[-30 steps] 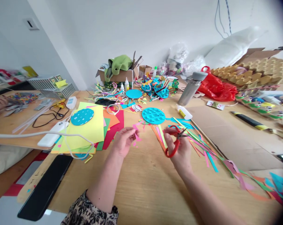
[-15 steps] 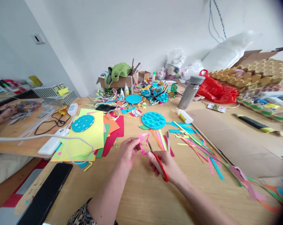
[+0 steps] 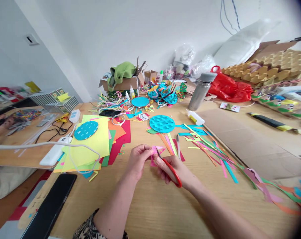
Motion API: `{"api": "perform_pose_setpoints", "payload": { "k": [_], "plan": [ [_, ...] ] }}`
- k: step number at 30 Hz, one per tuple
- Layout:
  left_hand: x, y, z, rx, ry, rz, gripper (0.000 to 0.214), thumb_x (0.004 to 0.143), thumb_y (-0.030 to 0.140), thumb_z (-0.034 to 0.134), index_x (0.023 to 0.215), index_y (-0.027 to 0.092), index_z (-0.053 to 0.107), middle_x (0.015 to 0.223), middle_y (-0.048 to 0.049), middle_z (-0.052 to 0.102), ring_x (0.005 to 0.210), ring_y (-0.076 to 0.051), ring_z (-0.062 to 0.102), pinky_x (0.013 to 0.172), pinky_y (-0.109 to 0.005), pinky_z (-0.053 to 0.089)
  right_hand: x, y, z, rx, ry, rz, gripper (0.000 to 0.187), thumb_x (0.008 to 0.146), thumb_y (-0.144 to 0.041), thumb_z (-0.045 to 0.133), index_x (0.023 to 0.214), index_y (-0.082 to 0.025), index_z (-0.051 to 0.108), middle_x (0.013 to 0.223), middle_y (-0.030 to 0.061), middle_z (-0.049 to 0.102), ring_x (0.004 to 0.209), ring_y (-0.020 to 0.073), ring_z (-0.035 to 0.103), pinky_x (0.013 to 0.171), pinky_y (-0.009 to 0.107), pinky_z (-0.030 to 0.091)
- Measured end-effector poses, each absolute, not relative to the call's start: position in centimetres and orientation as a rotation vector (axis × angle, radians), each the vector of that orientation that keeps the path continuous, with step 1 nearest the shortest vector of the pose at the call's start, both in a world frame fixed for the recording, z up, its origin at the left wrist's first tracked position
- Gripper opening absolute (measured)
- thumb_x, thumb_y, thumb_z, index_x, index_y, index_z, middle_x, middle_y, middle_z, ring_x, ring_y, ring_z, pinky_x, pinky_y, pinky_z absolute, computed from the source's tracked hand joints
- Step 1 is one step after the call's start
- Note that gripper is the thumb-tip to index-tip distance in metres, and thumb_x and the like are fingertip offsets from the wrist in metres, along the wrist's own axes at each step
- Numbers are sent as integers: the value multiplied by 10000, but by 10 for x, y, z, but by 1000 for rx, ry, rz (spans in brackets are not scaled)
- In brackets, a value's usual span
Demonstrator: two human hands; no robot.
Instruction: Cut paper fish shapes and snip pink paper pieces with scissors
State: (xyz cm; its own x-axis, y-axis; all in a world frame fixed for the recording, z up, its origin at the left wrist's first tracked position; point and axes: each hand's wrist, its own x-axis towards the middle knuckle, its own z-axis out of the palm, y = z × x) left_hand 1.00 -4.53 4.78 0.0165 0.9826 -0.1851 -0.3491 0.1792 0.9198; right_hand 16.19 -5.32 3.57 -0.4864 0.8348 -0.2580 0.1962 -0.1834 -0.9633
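Observation:
Between finger and thumb, my left hand (image 3: 140, 161) pinches a small piece of pink paper (image 3: 154, 150) above the wooden table. My right hand (image 3: 174, 169) grips red-handled scissors (image 3: 174, 177), their dark blades pointing up and left against the paper. Just beyond both hands lies a blue round paper disc (image 3: 162, 123) with a woven-looking surface. A pen (image 3: 178, 146) rests to the right of the scissors, near orange, green and red paper strips (image 3: 172, 144). How far the blades have cut is too small to tell.
Coloured paper sheets (image 3: 90, 149) and a white cable (image 3: 85, 144) lie left, with a black phone (image 3: 49, 205) nearer. Thin paper strips (image 3: 215, 149), a glue bottle (image 3: 195, 117), a steel bottle (image 3: 201, 91) and cardboard (image 3: 245, 139) are right. Another person's hand (image 3: 4, 123) shows far left.
My hands have come closer together, and the scissor blades now overlap the pink paper, which has turned in my left hand. The view has shifted slightly.

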Motion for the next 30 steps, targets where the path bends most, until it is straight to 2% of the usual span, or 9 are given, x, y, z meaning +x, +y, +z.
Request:
{"api": "perform_pose_setpoints", "payload": {
  "k": [11,15,30],
  "plan": [
    [8,-45,42,864,1101,1182,106,613,234,679,619,161,602,578,3,626,545,-109,555,565,-231,434,163,-53,41,-1138,-1640,1723,608,799,-720,503,568,-160,545,471,-10,527,381,88,484,386,201,370],
    [8,-45,40,891,1115,1173,106,610,232,666,605,163,585,542,21,581,522,-97,514,554,-226,418,163,-52,40,-1172,-1603,1739,557,770,-678,588,572,-158,558,461,-13,532,365,88,476,358,196,366],
    [10,-45,39,924,1125,1178,150,643,268,696,648,137,623,617,-25,648,571,-117,549,589,-242,441,162,-52,34,-1141,-1586,1741,572,752,-700,595,607,-148,560,478,-10,541,392,90,507,386,191,395]
  ]
}}
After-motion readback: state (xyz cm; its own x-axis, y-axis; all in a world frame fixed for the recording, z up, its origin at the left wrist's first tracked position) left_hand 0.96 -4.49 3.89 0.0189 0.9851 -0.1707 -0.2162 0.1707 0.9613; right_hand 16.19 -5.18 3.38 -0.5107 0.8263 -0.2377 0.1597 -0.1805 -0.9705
